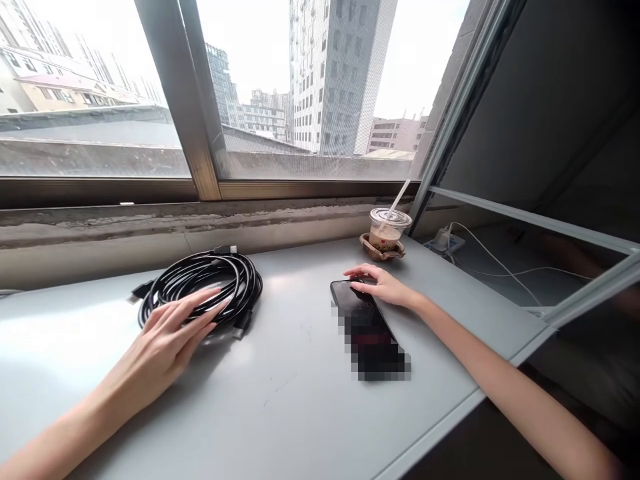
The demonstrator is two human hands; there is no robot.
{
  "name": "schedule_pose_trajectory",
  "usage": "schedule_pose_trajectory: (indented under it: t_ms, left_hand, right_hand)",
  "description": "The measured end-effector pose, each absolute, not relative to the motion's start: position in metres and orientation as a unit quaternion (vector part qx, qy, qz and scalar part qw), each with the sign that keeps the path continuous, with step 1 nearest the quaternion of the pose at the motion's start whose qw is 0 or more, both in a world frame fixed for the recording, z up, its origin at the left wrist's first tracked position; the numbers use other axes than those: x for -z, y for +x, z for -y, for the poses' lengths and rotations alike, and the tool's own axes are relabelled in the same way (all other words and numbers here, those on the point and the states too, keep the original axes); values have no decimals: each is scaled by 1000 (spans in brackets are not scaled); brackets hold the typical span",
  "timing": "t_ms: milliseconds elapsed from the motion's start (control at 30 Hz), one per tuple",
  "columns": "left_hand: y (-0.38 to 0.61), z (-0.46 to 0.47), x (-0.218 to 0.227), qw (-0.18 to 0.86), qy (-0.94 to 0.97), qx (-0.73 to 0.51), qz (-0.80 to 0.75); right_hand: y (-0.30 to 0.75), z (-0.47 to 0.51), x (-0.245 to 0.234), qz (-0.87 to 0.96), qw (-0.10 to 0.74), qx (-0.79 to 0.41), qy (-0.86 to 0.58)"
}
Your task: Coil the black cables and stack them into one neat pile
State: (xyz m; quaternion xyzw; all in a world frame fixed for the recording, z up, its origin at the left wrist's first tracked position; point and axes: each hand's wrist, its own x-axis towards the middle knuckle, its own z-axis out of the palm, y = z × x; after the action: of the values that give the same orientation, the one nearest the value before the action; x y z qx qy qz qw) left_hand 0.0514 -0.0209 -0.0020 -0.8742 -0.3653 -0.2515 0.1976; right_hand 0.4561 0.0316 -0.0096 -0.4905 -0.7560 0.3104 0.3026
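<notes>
A coil of black cable [250, 283] lies on the grey tabletop at the left, with dark plugs at its ends. Over its near side rests my left hand [167, 333], fingers stretched out and slightly apart, not wrapped round the loops. Whether the fingertips press on the cable I cannot tell. To the right lies a black smartphone [373, 327], screen up, its lower part blurred by pixelation. My right hand [383, 285] is at the phone's far right corner, thumb over the screen and fingers extended past the top edge. Its fingers look apart rather than closed on the phone.
A lidded plastic cup [385, 237] with a straw stands in a cardboard holder [383, 252] at the back right. Beyond the metal frame [530, 217] are a power strip [440, 243] and white cords [493, 257]. A window [310, 160] runs along the back.
</notes>
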Motion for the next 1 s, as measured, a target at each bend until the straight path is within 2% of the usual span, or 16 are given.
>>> schedule_pose_trajectory:
  t_ms: [233,467,600,800,1000]
  left_hand:
    - [57,26,-1,177,-856,289,389]
    - [60,31,-3,201,-838,311,402]
    - [56,28,3,207,-834,295,417]
    - [51,24,10,173,-857,244,421]
    - [55,30,8,135,-880,251,381]
  right_hand:
    - [462,-43,16,683,417,-294,-523]
    - [474,-51,16,624,475,-297,-544]
    - [475,-49,17,611,485,-306,-546]
    - [469,-42,20,640,456,-326,-526]
    - [452,-29,1,656,478,-281,-512]
